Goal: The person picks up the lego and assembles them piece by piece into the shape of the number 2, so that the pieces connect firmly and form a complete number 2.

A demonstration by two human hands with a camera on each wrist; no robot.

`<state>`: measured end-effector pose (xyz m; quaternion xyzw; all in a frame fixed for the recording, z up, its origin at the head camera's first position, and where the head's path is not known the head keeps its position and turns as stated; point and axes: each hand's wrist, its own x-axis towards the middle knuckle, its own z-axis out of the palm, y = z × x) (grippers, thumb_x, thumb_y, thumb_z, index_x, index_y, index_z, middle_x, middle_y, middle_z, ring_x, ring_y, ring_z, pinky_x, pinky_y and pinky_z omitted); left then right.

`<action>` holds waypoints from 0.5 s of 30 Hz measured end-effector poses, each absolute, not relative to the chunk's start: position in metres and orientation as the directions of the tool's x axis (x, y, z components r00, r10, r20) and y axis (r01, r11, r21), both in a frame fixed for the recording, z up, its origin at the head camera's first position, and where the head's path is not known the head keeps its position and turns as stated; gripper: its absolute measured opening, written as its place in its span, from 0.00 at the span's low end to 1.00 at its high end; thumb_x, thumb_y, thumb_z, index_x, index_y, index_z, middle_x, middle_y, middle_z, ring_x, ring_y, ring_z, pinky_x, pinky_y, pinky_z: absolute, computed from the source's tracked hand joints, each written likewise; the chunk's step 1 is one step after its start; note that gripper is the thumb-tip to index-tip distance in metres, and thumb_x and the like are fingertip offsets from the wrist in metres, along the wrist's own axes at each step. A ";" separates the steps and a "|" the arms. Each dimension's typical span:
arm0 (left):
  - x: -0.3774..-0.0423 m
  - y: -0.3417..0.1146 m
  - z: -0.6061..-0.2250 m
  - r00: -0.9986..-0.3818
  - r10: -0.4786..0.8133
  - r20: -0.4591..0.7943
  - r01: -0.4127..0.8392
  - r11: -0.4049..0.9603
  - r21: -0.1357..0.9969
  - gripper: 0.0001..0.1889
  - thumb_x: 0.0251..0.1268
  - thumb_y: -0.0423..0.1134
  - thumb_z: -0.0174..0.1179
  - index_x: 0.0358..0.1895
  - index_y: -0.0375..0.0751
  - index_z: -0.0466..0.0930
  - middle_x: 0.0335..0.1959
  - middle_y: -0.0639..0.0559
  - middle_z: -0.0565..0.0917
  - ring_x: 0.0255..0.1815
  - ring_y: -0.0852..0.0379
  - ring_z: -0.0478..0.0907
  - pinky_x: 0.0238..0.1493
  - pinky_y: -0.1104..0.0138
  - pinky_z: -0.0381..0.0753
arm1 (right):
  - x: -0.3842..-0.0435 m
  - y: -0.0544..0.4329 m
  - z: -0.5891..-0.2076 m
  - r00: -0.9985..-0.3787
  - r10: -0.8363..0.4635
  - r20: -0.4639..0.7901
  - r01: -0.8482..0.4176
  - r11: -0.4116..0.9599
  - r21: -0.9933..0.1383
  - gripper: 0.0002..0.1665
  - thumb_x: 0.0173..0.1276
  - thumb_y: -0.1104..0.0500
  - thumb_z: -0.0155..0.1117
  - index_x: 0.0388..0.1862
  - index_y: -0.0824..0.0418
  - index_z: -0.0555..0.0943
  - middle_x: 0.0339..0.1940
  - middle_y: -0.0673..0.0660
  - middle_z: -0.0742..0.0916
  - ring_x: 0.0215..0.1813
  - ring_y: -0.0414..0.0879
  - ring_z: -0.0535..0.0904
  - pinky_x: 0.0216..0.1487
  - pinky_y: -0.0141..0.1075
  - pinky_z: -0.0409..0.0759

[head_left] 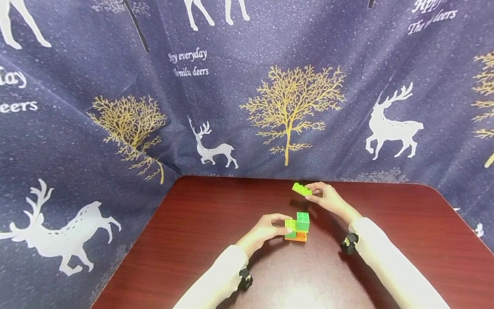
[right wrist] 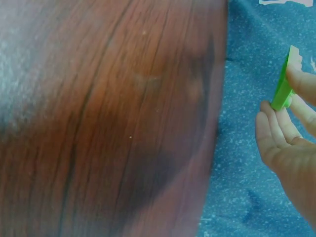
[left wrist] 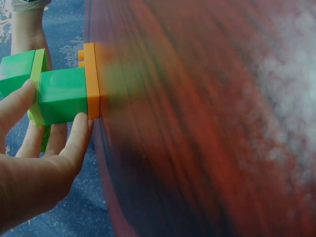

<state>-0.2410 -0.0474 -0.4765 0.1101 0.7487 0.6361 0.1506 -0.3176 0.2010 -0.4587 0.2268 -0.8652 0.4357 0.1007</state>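
Observation:
In the head view my left hand (head_left: 267,229) grips a stack of toy building bricks from its left side. An orange plate brick (head_left: 302,237) forms the base, with a green brick (left wrist: 63,94) on it. Above that lies a lime plate brick (head_left: 290,224), and another green brick (head_left: 302,221) tops the right end. Thumb and fingertips press the stack's sides in the left wrist view. Farther back, my right hand (head_left: 326,196) pinches a loose lime plate brick (head_left: 301,189) by its right end, raised over the table and tilted, studs up.
The glossy red-brown table (head_left: 216,206) has rounded far corners. Behind it hangs a dark blue cloth (head_left: 247,128) printed with deer and trees. Black wrist cameras sit at the left cuff (head_left: 245,279) and the right cuff (head_left: 349,243).

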 end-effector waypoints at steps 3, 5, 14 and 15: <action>-0.241 -0.047 -0.477 -0.929 0.359 -0.088 -0.033 0.156 0.987 0.19 0.52 0.28 0.68 0.50 0.40 0.83 0.42 0.45 0.84 0.37 0.57 0.82 0.43 0.60 0.82 | -0.315 0.200 -0.456 -0.877 -0.306 0.369 -0.478 0.502 -0.721 0.20 0.59 0.67 0.69 0.51 0.71 0.79 0.45 0.68 0.84 0.43 0.58 0.81 0.47 0.51 0.79; -0.241 -0.047 -0.477 -0.928 0.364 -0.086 -0.034 0.147 0.989 0.19 0.52 0.27 0.68 0.51 0.39 0.83 0.42 0.45 0.84 0.37 0.57 0.82 0.44 0.58 0.82 | -0.313 0.200 -0.455 -0.875 -0.311 0.370 -0.482 0.499 -0.720 0.21 0.60 0.66 0.69 0.51 0.71 0.79 0.45 0.68 0.84 0.43 0.58 0.81 0.47 0.50 0.80; -0.241 -0.048 -0.476 -0.925 0.367 -0.101 -0.052 0.140 0.989 0.19 0.52 0.28 0.68 0.51 0.40 0.83 0.44 0.45 0.84 0.37 0.57 0.81 0.45 0.57 0.82 | -0.298 0.193 -0.445 -0.870 -0.330 0.365 -0.486 0.464 -0.740 0.21 0.60 0.67 0.69 0.52 0.72 0.79 0.46 0.68 0.84 0.43 0.58 0.81 0.47 0.49 0.79; -0.241 -0.048 -0.476 -0.925 0.366 -0.101 -0.053 0.139 0.989 0.19 0.52 0.28 0.68 0.51 0.39 0.83 0.44 0.45 0.84 0.37 0.57 0.81 0.45 0.57 0.82 | -0.298 0.192 -0.444 -0.868 -0.331 0.370 -0.490 0.459 -0.741 0.21 0.60 0.68 0.69 0.52 0.72 0.79 0.46 0.68 0.84 0.43 0.58 0.81 0.46 0.49 0.80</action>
